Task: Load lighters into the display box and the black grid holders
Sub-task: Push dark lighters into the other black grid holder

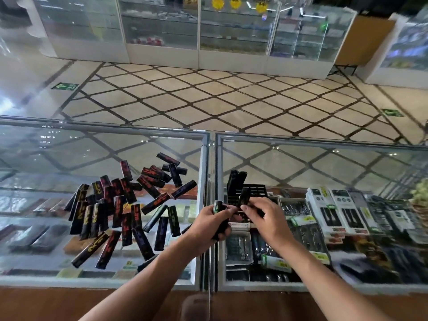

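Glass counter over boxed goods — tiled floor, white cabinets beyond.

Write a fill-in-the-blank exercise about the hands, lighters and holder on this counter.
1. The pile of loose lighters lies ____ of the black grid holder.
2. The right hand pinches ____ lighter at the holder.
3. The left hand grips a bundle of ____.
4. The loaded lighters in the holder stand ____.
Missing words: left; one; lighters; upright.

Black lighters, red, yellow prints.
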`<state>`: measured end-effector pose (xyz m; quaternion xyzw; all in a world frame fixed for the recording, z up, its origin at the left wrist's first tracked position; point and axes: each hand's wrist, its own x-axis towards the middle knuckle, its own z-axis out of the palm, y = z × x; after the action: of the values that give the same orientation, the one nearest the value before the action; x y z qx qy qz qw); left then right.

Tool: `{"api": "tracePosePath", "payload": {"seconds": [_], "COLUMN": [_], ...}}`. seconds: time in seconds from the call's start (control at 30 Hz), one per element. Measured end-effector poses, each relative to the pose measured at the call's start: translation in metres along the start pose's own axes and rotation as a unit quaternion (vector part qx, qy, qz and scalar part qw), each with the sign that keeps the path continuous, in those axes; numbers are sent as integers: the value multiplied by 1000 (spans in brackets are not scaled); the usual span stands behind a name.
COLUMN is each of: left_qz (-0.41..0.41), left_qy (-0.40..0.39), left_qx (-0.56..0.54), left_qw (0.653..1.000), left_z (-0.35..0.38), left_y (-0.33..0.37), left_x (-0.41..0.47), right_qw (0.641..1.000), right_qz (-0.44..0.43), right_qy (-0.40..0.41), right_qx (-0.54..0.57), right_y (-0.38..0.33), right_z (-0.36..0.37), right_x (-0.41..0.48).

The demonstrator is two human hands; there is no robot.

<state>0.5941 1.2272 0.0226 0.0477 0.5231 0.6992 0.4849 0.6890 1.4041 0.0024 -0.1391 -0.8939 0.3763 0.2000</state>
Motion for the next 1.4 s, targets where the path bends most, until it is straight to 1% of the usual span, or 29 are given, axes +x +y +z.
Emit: {"api": "tracePosePath", "payload": {"seconds": [0.13,0.33,0.53,0.67,0.97,1.2,1.4], "left_qz": [-4,-6,0,6,11,18,18], "left_qy": [1,1,-2,3,9,15,21], "left_qx": [-1,-3,0,2,-4,-2,1], "left_qw": [1000,1000,1000,1000,1000,1000,1000], "left_z": [-5,-5,-6,-4,-1,-1,0], "left_y": [-4,-5,-3,-5,-4,-4,-4], "left_x": [4,3,-3,-3,-3,-1,-3], "right_qw": [1000,998,996,996,988,989,993], "right_qz": [27,49,79,76,23,15,27], "right_qy": [-2,30,51,41,16,-6,12], "right_qx": [-14,-3,0,-36,-155,-144,-115], "right_y": [-4,-12,-8,-4,11,16,12], "right_z": [-5,-15,-15,-13,-2,0,1], "right_x": [-1,3,26,40,59,58,56]}}
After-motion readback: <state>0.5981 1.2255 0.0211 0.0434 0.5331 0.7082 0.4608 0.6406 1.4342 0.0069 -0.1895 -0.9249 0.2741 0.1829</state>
